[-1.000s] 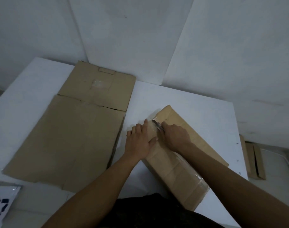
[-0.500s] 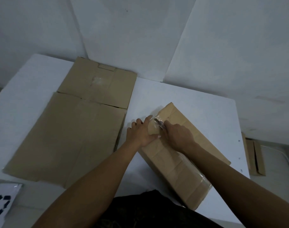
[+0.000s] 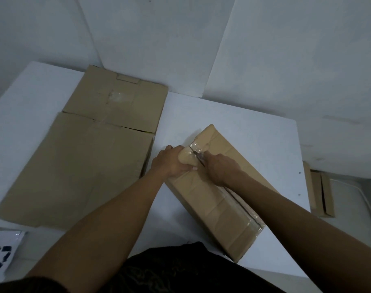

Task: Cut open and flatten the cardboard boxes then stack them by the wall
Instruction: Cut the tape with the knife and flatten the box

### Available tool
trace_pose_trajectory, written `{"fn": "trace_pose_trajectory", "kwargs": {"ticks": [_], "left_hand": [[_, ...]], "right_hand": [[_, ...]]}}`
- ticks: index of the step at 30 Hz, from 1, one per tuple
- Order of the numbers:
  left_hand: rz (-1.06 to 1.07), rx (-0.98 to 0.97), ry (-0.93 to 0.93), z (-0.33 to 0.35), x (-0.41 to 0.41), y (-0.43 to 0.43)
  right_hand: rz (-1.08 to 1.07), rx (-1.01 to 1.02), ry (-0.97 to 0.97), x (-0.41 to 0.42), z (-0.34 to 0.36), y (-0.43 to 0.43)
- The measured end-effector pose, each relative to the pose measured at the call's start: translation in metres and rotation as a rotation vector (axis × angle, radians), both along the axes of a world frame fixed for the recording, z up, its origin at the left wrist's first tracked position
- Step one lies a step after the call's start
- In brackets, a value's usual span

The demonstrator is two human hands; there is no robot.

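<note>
The box [image 3: 218,193] lies slantwise right of centre on the white counter [image 3: 260,136], its taped top seam running from the lower right toward the middle of the frame. The left hand [image 3: 172,162] grips the box's far left edge, fingers curled over a bulging flap. The right hand [image 3: 221,169] is closed in a fist round a cutter [image 3: 199,159], whose blade sits in the clear tape [image 3: 196,147] at the seam, between the two hands. Both forearms cross the lower frame and hide parts of the box. At left, flat cardboard [image 3: 79,163] covers much of the counter, its far piece reaching the wall [image 3: 159,39]. A white bag [image 3: 0,253] with dark arrows shows at lower left. More cardboard [image 3: 321,193] lies on the floor at the right edge.
</note>
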State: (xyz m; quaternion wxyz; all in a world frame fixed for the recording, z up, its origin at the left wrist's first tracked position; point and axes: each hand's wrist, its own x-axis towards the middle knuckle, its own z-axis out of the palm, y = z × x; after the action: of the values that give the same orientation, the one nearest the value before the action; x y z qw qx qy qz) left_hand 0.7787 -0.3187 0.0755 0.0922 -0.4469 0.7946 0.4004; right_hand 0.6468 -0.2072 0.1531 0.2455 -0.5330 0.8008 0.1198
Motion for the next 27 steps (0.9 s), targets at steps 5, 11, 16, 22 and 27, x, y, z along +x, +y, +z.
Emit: {"fn": "trace_pose_trajectory", "kwargs": {"ticks": [5,11,16,22,27], "left_hand": [[0.01,0.007,-0.004,-0.004,-0.001,-0.003],[0.015,0.019,0.008,0.002,0.002,-0.005],[0.042,0.036,0.015,-0.007,0.0,-0.008],[-0.028,-0.281,0.14,0.003,-0.016,0.007],[0.061,-0.317,0.127,0.002,-0.035,0.026]], "right_hand": [[0.004,0.056,0.003,0.0,0.005,-0.007],[0.044,0.088,0.014,-0.005,0.006,0.01],[0.021,0.087,0.032,-0.007,0.003,0.038],[-0.011,0.051,0.03,-0.009,0.003,0.041],[-0.044,0.067,0.001,-0.012,0.008,0.051]]}}
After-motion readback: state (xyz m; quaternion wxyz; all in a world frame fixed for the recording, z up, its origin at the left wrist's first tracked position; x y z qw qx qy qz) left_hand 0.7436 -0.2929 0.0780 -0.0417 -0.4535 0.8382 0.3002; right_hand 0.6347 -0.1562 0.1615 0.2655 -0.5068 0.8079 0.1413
